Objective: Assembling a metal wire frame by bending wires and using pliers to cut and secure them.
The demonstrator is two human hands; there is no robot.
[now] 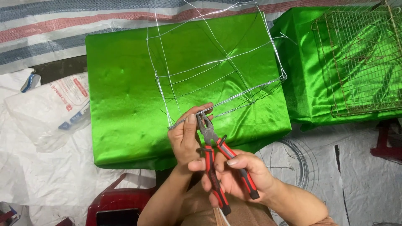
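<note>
clear plastic bag [50, 111] lies at far left. wire frame [217, 62] rests on green satin cushion [138, 96]. left hand [186, 138] pinches its near corner. right hand [240, 173] fingers wrap red-handled pliers [213, 155], tips on the wire. rusty mesh [360, 58] at right.

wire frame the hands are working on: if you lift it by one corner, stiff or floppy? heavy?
The wire frame is probably light: thin silver wire, mostly open space. Likely springy rather than rigid; its long runs already bow unevenly over the green cushion. The left hand pinches a corner while the right hand holds the pliers, so the joints may shift.
</note>
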